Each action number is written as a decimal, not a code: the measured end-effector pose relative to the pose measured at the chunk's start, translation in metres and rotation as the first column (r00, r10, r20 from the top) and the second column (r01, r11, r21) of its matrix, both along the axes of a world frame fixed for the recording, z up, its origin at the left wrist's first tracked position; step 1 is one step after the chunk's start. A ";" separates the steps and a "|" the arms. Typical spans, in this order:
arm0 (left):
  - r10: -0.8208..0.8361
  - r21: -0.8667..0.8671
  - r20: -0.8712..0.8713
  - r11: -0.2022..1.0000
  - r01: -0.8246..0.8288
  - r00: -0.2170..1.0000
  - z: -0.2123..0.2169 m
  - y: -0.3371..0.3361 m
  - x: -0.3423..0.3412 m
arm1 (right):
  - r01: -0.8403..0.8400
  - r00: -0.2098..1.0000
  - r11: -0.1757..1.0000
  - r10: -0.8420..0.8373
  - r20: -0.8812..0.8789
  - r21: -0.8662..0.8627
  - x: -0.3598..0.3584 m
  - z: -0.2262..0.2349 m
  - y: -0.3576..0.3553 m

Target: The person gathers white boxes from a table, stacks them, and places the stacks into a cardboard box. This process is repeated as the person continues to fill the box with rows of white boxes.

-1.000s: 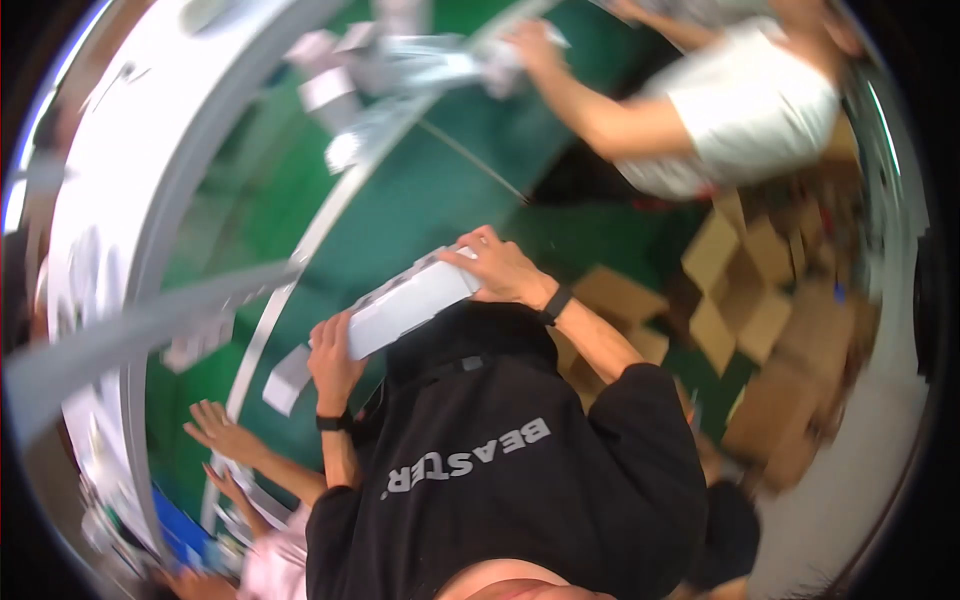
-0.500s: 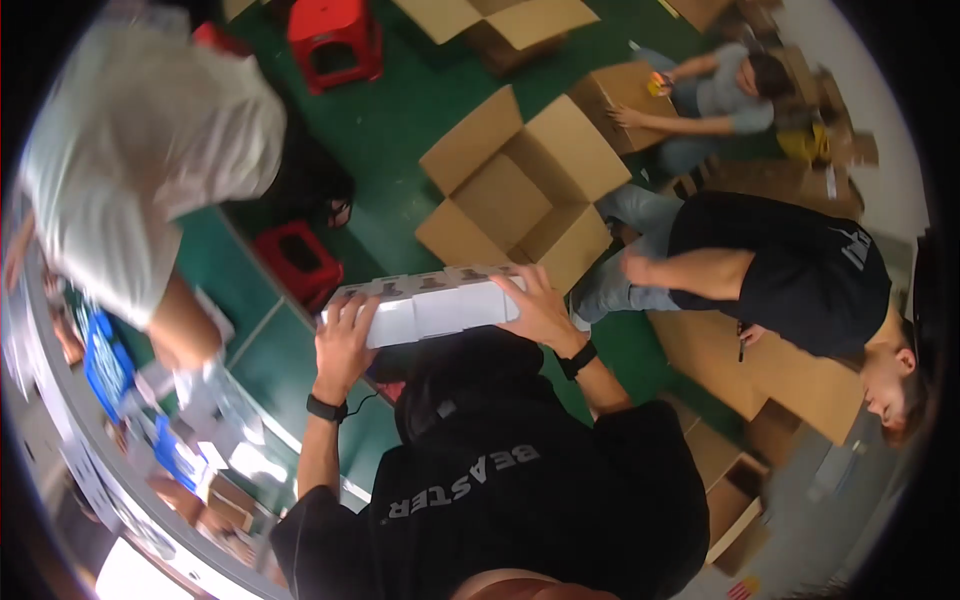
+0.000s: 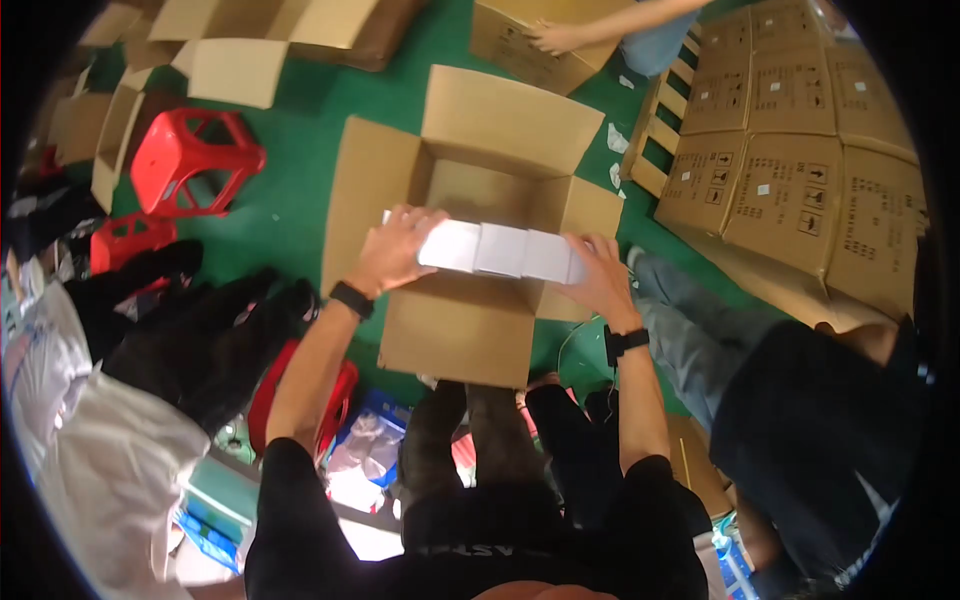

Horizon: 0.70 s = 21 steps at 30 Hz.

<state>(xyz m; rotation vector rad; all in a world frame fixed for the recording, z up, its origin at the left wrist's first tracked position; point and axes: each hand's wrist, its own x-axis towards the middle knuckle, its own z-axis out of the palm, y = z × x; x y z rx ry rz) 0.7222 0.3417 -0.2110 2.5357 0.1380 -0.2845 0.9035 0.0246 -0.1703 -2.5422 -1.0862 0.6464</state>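
Observation:
Between my two hands I hold a row of several small white boxes (image 3: 500, 250), pressed together end to end. My left hand (image 3: 395, 250) is closed round the left end of the row, and my right hand (image 3: 602, 282) grips the right end. The row is above a large open cardboard carton (image 3: 455, 335), crossing its opening. The carton's flaps are folded outward, and the part of its inside that shows beyond the row is bare cardboard. The boxes' undersides are hidden from me.
Red plastic stools (image 3: 190, 165) stand at the left. Stacked sealed cartons (image 3: 790, 190) rest on a wooden pallet (image 3: 655, 140) at the right. A co-worker's hand (image 3: 555, 38) touches another carton (image 3: 500, 35) at the far side. People stand close on both sides.
My hands have carried the row of white boxes from near my body to above the open carton. My view has turned, bringing the pallet stack into sight.

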 end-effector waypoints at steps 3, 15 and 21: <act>-0.069 -0.036 0.017 0.997 0.070 0.997 -0.098 0.037 0.046 | 0.030 0.997 1.000 -0.031 -0.077 -0.009 0.041 -0.087 0.030; 0.092 0.197 0.063 0.975 -0.103 0.994 -0.304 0.035 0.116 | 0.097 0.982 0.994 -0.103 0.157 0.042 0.104 -0.317 0.059; -0.030 0.379 0.005 0.925 0.026 1.000 -0.348 0.028 0.137 | 0.040 0.946 0.999 -0.029 0.322 -0.026 0.100 -0.403 0.053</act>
